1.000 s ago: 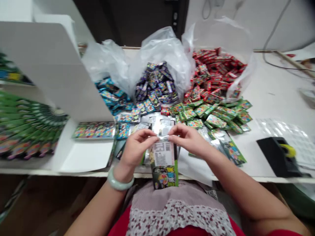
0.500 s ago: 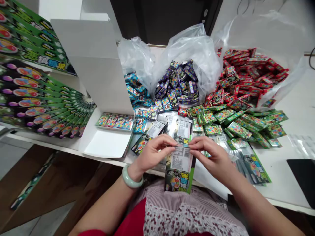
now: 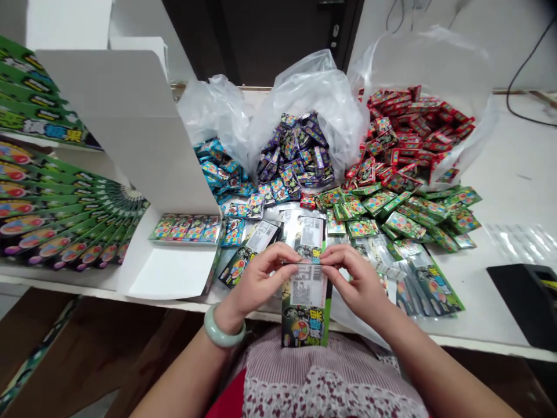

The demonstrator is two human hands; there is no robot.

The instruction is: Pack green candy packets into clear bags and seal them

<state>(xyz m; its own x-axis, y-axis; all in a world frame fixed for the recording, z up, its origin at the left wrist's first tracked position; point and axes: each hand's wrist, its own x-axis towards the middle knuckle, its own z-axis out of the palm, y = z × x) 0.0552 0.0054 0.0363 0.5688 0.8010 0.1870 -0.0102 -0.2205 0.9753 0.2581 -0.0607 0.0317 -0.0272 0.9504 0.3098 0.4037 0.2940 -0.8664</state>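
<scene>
Pinching the upper edge of a printed pouch (image 3: 305,316) between thumbs and fingers, your left hand (image 3: 263,277) and right hand (image 3: 355,278) hold it at the near edge of the bench (image 3: 511,174). Beyond them lie loose green packets (image 3: 407,224), then purple packets (image 3: 296,151) and red packets (image 3: 413,136) in clear plastic bags. To your left stands an open white box (image 3: 163,273).

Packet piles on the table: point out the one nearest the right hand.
The green pile, just beyond the right hand; the blue pile, purple pile and red pile all lie farther from that hand.
</scene>
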